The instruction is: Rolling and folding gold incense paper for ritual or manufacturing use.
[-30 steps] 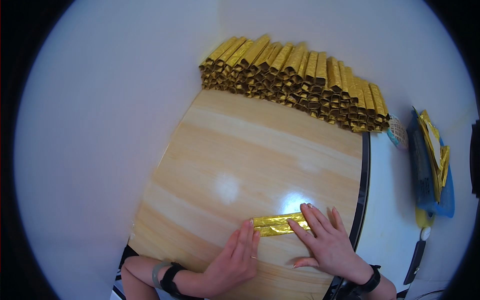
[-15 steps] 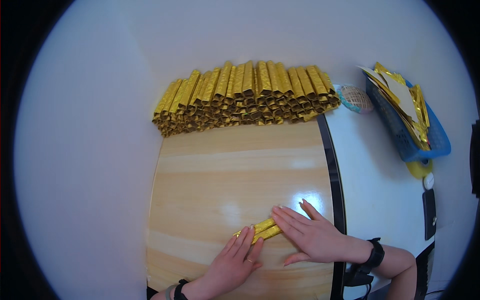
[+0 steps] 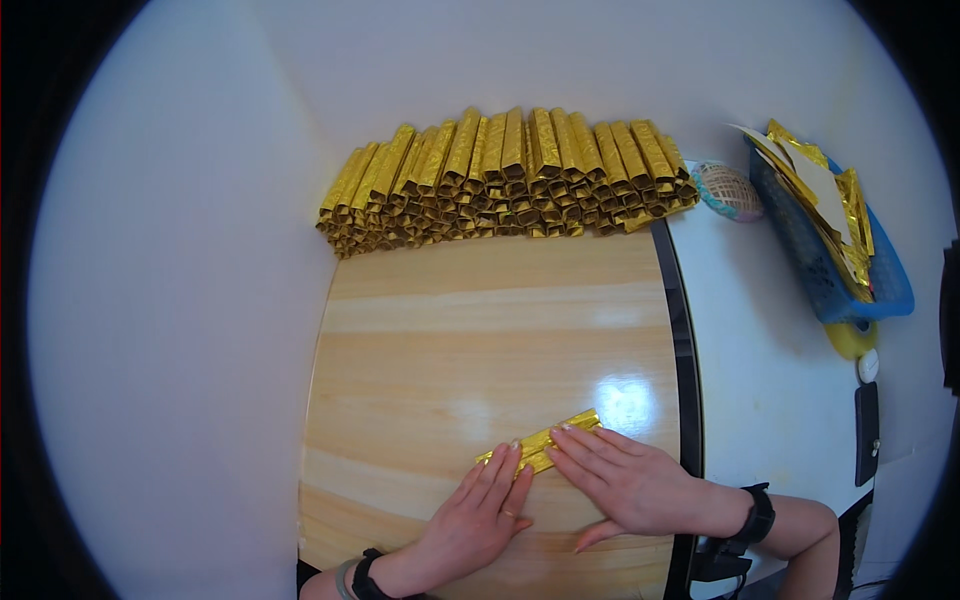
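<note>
A narrow folded strip of gold foil paper [image 3: 541, 441] lies aslant on the wooden tabletop, a crease running along its length. My left hand [image 3: 474, 518] rests its outstretched fingers on the strip's left part. The fingers of my right hand [image 3: 635, 485] lie flat over its near right part, with the thumb spread away toward me. Both hands press from above rather than grasp it. The strip's far right end shows past my right fingertips; some of its near edge is hidden under the fingers.
Several folded gold paper tubes [image 3: 500, 150] are stacked along the table's far edge. At the right, a white surface [image 3: 770, 410] carries a small woven basket [image 3: 728, 190], a blue plastic basket [image 3: 805, 265] of gold sheets, and a dark flat object [image 3: 866, 435]. A wall borders the left.
My right fingers have slid from the strip's right end toward its near middle, uncovering that end. My left hand stays on the left part. The whole view has shifted slightly.
</note>
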`<state>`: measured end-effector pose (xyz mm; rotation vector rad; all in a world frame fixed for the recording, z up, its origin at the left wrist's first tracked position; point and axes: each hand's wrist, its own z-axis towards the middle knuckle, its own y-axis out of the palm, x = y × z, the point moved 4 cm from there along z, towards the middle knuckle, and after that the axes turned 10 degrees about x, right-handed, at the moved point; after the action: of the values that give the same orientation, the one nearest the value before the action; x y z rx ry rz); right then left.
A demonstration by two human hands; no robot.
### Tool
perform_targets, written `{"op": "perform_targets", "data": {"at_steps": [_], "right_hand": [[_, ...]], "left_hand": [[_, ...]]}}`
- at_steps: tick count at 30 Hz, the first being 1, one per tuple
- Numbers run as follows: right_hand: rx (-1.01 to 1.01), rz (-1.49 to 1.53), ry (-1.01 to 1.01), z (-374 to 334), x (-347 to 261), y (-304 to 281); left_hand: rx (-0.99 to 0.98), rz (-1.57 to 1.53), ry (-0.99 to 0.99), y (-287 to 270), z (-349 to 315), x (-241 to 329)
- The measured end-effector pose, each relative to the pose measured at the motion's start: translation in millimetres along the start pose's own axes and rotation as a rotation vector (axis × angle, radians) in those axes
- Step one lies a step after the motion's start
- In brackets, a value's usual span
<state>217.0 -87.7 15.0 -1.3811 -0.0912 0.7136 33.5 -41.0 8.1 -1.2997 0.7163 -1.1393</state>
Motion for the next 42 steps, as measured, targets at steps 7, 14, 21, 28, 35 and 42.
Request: {"op": "perform_targets", "data": {"at_steps": [7, 14, 21, 28, 35, 42], "right_hand": [[-0.015, -0.044, -0.038, 1.1, 2.9, 0.2], [0.026, -0.046, 0.001, 1.7, 1.9, -1.3], [0.003, -0.110, -0.008, -1.9, 7.7, -5.4], [0.004, -0.149, 0.034, -11.9, 13.4, -8.9], [0.048, -0.255, 0.112, -0.8, -7.0, -14.1], [0.065, 0.049, -0.006, 23.3, -27.6, 32.9]], "left_hand": [[0.016, -0.048, -0.009, 2.8, -1.6, -2.1], [0.035, 0.036, 0.001, 1.5, -2.0, -2.3], [0.027, 0.107, -0.018, -0.6, -11.2, -7.6], [0.058, 0.097, -0.020, -6.6, -11.9, -8.5], [0.078, 0.091, -0.011, -5.6, -9.2, -9.1], [0.057, 0.138, -0.010, 0.0, -15.3, -11.1]]}}
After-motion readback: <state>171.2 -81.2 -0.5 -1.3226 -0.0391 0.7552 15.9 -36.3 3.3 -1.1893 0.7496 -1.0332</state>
